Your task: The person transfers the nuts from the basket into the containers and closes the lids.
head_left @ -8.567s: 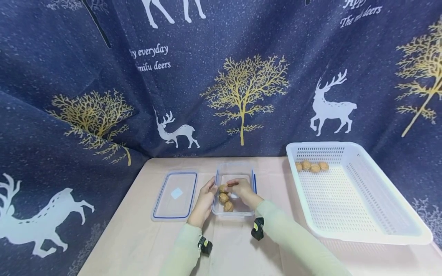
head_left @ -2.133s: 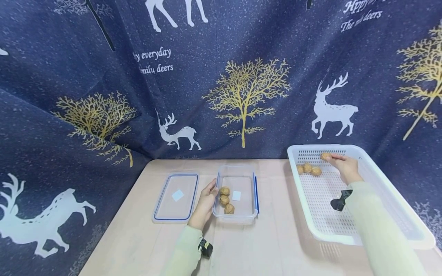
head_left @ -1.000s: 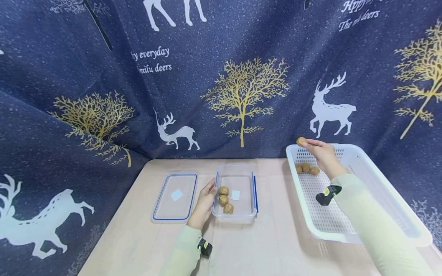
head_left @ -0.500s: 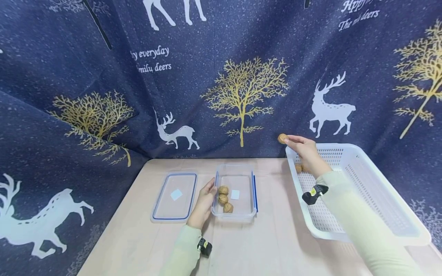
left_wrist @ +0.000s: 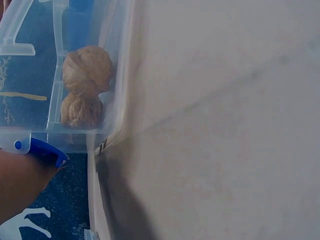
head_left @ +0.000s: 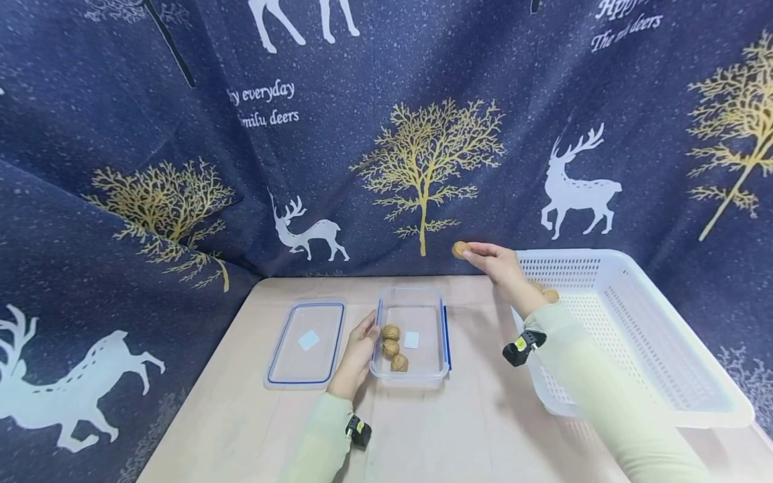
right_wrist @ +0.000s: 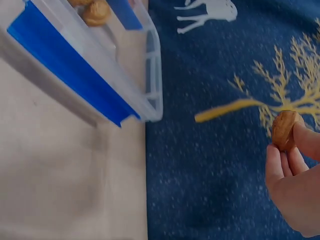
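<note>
In the head view, my right hand [head_left: 498,265] pinches a walnut [head_left: 461,250] between thumb and fingertips, raised beyond the table's back edge. The right wrist view shows this walnut [right_wrist: 284,130] at the fingertips too. My left hand [head_left: 357,352] rests against the left side of a clear plastic food container [head_left: 430,369], fingers fairly straight. Inside, along the left wall, lie three walnuts [head_left: 390,349] in a row. Two of these walnuts [left_wrist: 87,72] show through the wall in the left wrist view, where only part of my left hand [left_wrist: 22,185] is visible.
A clear lid [head_left: 290,362] with a blue seal lies left of the container. At right stands a large white perforated basket [head_left: 694,349]; walnuts [head_left: 549,295] at its back left are partly hidden by my right arm. A dark blue printed cloth [head_left: 386,168] hangs behind the table.
Since about two seconds ago, my right hand has lifted the walnut out of the basket and carried it left, toward the container. My left hand stays at the container's side.
</note>
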